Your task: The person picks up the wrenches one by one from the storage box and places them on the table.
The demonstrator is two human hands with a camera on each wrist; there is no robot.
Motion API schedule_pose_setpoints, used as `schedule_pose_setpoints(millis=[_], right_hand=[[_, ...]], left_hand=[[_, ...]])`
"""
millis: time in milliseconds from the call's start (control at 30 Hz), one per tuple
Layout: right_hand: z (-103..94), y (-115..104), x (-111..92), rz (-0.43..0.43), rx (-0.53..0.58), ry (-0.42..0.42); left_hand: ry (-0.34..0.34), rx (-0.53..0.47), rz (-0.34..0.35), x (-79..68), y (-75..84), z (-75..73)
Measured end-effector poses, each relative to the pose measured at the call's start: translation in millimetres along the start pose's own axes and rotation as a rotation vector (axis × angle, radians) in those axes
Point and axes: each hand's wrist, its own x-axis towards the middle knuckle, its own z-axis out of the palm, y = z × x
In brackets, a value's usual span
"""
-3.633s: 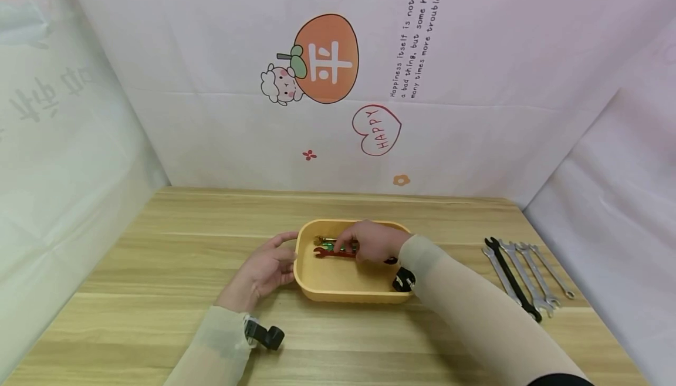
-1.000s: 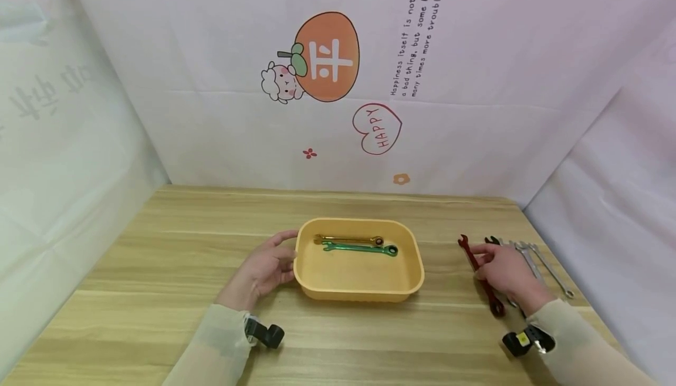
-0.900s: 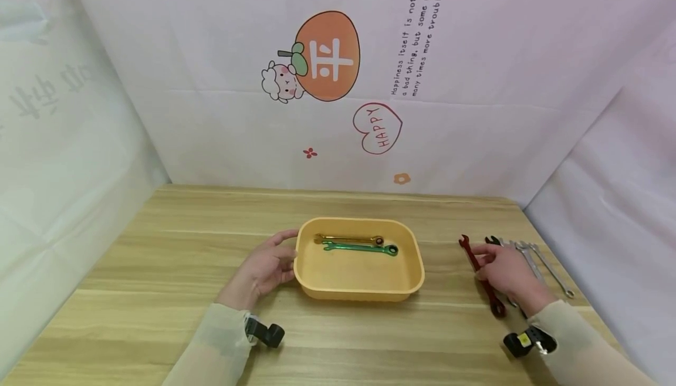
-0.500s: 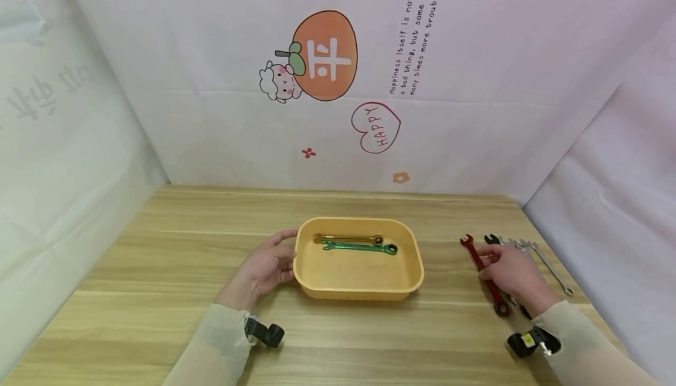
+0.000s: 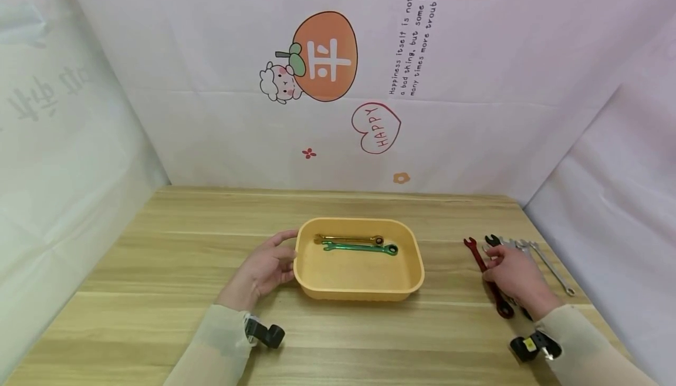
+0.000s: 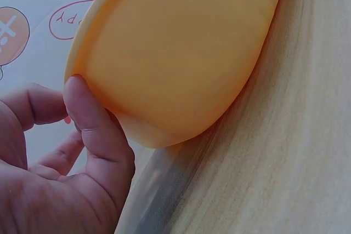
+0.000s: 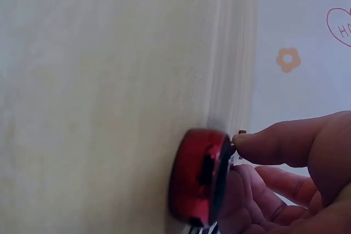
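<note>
A yellow plastic tray (image 5: pixel 359 295) stands mid-table with a gold wrench (image 5: pixel 348 239) and a green wrench (image 5: pixel 359 248) lying side by side in it. My left hand (image 5: pixel 266 266) rests against the tray's left end from outside; in the left wrist view the thumb (image 6: pixel 90 113) touches the outer wall under the rim. On the right, a red wrench (image 5: pixel 493 292) lies slanted on the table, its ring end nearest me. My right hand (image 5: pixel 514 274) is over it: the thumb touches its shaft, while the fingertips stand slightly apart from it, towards the other wrenches.
Just right of the red wrench lie a black wrench (image 5: pixel 492 239) and several silver wrenches, partly covered by my right hand. The outermost silver wrench (image 5: pixel 551 268) is near the table's right edge. White printed cloth (image 5: pixel 449 139) encloses the back and sides.
The red wrench was carried from the tray to the right side of the table. In the last second it shifted slightly right, and my right fingertips moved off it. My left hand stayed put.
</note>
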Motion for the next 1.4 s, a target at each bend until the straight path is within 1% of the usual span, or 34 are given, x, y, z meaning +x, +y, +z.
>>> schedule_pose_setpoints(millis=[267, 333, 933, 1033, 1133, 1233, 1300, 1333, 1367, 1400], right_hand=[[-2.6, 7, 1, -0.034, -0.109, 0.041], [-3.2, 7, 1, -0.033, -0.121, 0.043], [-2.9, 7, 3, -0.024, -0.128, 0.043], [-1.7, 7, 4, -0.03, -0.105, 0.051], [-1.8, 4, 2, -0.034, -0.047, 0.058], [-4.3, 0, 1, -0.029, 0.055, 0.049], [-6.3, -3, 1, -0.032, 0.193, 0.028], [-6.7, -4, 2, -0.039, 0.28, 0.014], [-7.0, -6, 2, -0.045, 0.385, -0.005], [-7.0, -6, 3, -0.057, 0.512, -0.026]], left_hand=[[0.009, -0.007, -0.002, -0.2, 0.6, 0.9], [0.011, -0.01, -0.002, 0.0, 0.4, 0.8], [-0.003, 0.002, -0.002, -0.6, 0.8, 0.5], [-0.004, 0.001, -0.004, -0.7, 1.0, 0.4], [0.006, 0.002, -0.005, -1.0, 1.2, 0.7], [0.015, 0.004, -0.006, -1.3, 1.3, 1.3], [0.018, 0.004, -0.005, -1.2, 1.0, 1.5], [0.019, 0.002, -0.004, -1.2, 0.9, 1.7], [0.018, 0.002, -0.003, -1.1, 0.7, 1.6], [0.018, 0.0, -0.003, -1.1, 0.6, 1.6]])
